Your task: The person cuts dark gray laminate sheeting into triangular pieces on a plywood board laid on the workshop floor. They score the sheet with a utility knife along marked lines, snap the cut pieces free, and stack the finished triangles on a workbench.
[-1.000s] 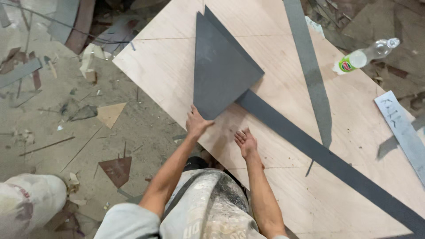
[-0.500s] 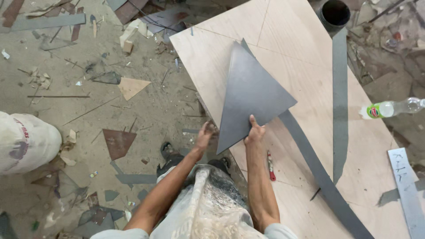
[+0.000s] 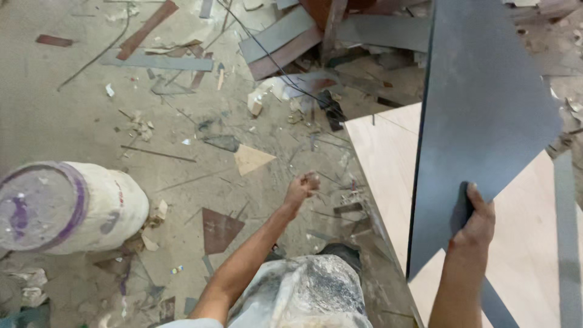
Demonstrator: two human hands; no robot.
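Grey laminate sheet (image 3: 486,115), cut to a large triangle, hangs tilted in the air above the pale plywood board (image 3: 388,164) that serves as a tabletop, its narrow tip pointing down toward the person's lap. It looks thin and light for its spread, yet stiff enough to hold flat from a single grip; I judge it would flex or whip if swung, and its sharp corners and cut edges could chip or bite into a palm. The smooth matte face seems slippery, so a hold near an edge, thumb on one face and fingers behind, suits it best. That is how the right hand (image 3: 477,222) takes it, pinching the lower slanted edge. The left hand (image 3: 302,186) is free of the sheet, loosely curled into a fist over the littered concrete floor (image 3: 79,103), holding nothing that I can make out. A white bucket (image 3: 64,206) lies on its side nearby.
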